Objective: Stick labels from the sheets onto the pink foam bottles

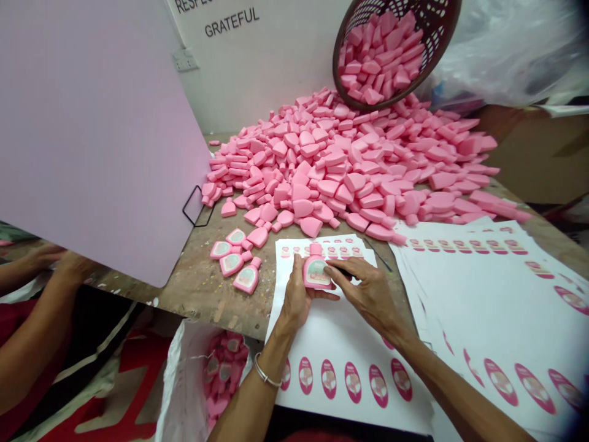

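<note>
A pink toy-sized bottle (315, 250) stands upright in my left hand (296, 298), which is closed around its side and base. On its front is a pale green and white label (316, 272). My right hand (368, 288) touches the label's right edge with its fingertips. Something slim and dark shows between those fingers; its kind is hard to make out. Beneath both hands lies a white sticker sheet (322, 331), with oval pink stickers along its near edge and small ones along the far edge. Several labelled pink bottles (247, 279) lie to the left of the sheet.
A large heap of unlabelled pink bottles (322, 153) covers the back, below a tipped brown basket (444, 37). More sticker sheets (478, 294) lie right. A white sack (177, 374) of labelled bottles stands below the table edge. A pink partition (101, 135) separates another person's arms (55, 307).
</note>
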Demonstrator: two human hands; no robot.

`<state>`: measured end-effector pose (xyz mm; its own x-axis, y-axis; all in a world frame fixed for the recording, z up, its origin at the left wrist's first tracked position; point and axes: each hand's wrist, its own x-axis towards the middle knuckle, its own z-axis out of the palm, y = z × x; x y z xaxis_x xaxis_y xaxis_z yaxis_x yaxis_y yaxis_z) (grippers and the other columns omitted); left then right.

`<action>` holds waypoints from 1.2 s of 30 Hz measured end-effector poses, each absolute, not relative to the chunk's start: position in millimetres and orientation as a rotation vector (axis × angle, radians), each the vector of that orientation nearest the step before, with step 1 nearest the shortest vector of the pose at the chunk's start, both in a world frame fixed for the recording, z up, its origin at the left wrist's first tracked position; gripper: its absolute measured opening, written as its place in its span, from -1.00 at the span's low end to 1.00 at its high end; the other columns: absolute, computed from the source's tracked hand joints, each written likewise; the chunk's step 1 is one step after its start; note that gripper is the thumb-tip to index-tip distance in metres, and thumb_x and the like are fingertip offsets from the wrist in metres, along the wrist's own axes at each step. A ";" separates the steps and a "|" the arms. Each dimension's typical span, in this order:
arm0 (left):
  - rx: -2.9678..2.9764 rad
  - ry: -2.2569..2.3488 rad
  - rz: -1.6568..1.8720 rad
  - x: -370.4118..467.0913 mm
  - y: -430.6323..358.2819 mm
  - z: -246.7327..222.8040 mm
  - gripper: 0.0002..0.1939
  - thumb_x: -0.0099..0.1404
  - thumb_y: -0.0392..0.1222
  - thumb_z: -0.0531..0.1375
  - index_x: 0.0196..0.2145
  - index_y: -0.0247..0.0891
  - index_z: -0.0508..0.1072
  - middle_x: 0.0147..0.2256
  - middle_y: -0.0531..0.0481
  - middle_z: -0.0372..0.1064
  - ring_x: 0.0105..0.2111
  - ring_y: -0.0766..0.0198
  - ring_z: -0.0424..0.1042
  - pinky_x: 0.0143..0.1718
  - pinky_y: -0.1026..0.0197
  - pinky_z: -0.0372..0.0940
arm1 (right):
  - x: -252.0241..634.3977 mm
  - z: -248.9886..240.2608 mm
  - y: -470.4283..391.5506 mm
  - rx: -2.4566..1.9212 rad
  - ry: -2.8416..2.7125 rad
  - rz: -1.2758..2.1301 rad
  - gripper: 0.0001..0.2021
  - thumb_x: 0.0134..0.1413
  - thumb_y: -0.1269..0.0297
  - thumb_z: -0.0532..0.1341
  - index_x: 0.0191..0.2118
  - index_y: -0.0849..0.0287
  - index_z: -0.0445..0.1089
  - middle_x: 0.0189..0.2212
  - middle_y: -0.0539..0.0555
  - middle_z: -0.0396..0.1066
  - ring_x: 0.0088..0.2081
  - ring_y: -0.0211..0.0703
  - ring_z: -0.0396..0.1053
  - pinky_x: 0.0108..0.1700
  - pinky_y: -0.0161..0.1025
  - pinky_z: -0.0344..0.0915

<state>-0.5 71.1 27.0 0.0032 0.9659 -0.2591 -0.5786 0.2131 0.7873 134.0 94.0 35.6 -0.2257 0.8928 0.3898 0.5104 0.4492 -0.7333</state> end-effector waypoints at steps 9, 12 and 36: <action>0.750 0.862 1.297 -4.9 64.5 29.7 -0.64 0.14 -0.12 0.26 -0.12 -0.29 0.35 -0.23 -0.06 0.39 -0.32 0.24 0.46 -0.31 0.13 0.46 | 133.6 37.7 92.5 -1.193 -2.133 0.241 -0.73 0.22 0.17 0.08 -0.17 0.16 0.47 -0.41 0.10 0.45 -0.32 -0.11 0.34 -0.22 -0.15 0.18; 0.731 0.838 1.285 -7.5 61.5 34.4 -0.65 0.16 -0.14 0.24 -0.12 -0.30 0.32 -0.23 -0.07 0.36 -0.32 0.25 0.43 -0.33 0.12 0.46 | 142.4 41.2 96.2 -1.350 -2.205 -0.030 -0.67 0.24 0.16 0.03 -0.09 0.19 0.45 -0.39 0.16 0.43 -0.26 -0.03 0.33 -0.19 -0.08 0.12; 1.542 2.380 0.907 -98.8 26.6 8.1 -0.76 0.28 -0.05 0.08 -0.30 -0.24 0.46 -0.31 -0.19 0.41 -0.24 -0.01 0.37 -0.21 0.05 0.19 | -21.5 18.9 234.3 -0.886 -2.498 0.519 -0.72 0.20 0.19 0.13 -0.02 0.19 0.33 -0.14 0.09 0.39 -0.16 -0.15 0.39 -0.14 -0.13 0.36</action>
<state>-98.8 26.6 8.1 -0.4537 0.8721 0.1830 0.7728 0.2828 0.5681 -21.5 234.3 18.9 -0.6993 0.6601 0.2745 0.4959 0.7245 -0.4788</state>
